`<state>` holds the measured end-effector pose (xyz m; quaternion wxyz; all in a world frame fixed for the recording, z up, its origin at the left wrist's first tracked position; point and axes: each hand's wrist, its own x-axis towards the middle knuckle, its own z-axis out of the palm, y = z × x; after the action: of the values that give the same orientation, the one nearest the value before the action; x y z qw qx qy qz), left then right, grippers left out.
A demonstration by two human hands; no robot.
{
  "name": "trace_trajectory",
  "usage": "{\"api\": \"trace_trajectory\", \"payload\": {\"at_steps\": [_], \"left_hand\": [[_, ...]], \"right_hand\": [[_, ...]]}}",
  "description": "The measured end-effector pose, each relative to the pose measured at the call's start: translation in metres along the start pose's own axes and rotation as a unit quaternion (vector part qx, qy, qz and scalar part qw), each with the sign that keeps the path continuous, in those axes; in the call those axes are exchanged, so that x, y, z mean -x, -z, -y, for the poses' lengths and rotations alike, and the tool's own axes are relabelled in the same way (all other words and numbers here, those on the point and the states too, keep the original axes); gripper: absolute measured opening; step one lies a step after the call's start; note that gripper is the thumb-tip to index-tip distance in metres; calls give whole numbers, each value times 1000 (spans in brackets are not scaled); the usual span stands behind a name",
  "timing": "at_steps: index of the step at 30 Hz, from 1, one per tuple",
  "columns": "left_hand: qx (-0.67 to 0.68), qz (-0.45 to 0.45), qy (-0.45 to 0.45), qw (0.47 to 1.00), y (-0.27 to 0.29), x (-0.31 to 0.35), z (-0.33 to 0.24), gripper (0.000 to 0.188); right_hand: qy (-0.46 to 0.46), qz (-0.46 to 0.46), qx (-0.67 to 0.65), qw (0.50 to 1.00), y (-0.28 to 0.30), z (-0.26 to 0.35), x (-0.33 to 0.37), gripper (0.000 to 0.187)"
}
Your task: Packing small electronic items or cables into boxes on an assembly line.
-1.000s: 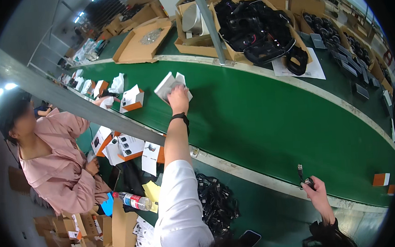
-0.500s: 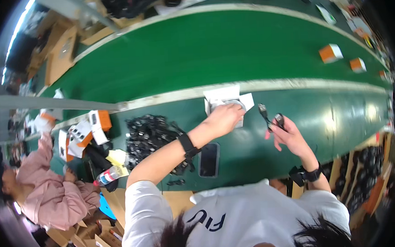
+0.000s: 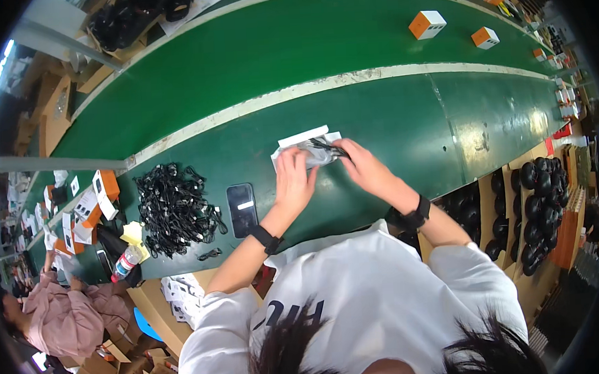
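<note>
A small white box [image 3: 303,134] with raised flaps stands on the green bench in front of me. Inside it lies something grey in see-through plastic [image 3: 320,157]. My left hand [image 3: 294,182] grips the near left side of the box, its fingers bent over the edge. From the right, my right hand [image 3: 365,168] pinches a black cable [image 3: 326,145], part of which lies over the box's opening. The cable's far end is hard to make out. Left of my left hand, a dark phone [image 3: 242,209] lies flat, beside a large heap of black cables [image 3: 174,212].
A single cable [image 3: 210,254] lies near the bench's front edge. Beyond a pale rail [image 3: 348,79] runs a green belt with orange-and-white boxes [image 3: 428,25]. A bottle [image 3: 127,262] stands left, near a person in pink [image 3: 67,318]. Racks of round black items [image 3: 537,200] are at right.
My right hand has brought the cable left to the box's opening. My left hand has shifted from inside the box to its near left side. The whole view has turned rightward.
</note>
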<state>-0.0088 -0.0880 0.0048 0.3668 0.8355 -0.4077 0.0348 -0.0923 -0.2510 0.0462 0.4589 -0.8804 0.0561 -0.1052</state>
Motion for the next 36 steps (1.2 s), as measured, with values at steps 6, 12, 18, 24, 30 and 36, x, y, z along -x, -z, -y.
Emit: {"api": "trace_trajectory", "payload": {"at_steps": [6,12,18,24,30,36], "left_hand": [[1,-48,97,994,-9,-12,-4,32],[103,-51,191,975,-22,-21,10,13],[-8,-126,178,976,-18,-20,-2,20],[-130,-149,106,975,-6,-13,3,20],[-85,-74,61,992,-8,-7,8,15],[2,-32,99,995,1,-7,6,17]], "right_hand": [[68,127,23,989,17,-19,-39,17],[149,177,77,970,13,-30,-64,21],[151,195,157,956,0,-36,-65,26],[162,213,182,946,2,-31,-69,29],[164,197,186,949,-2,-32,-70,29],[197,227,252,920,-10,-26,-71,21]]}}
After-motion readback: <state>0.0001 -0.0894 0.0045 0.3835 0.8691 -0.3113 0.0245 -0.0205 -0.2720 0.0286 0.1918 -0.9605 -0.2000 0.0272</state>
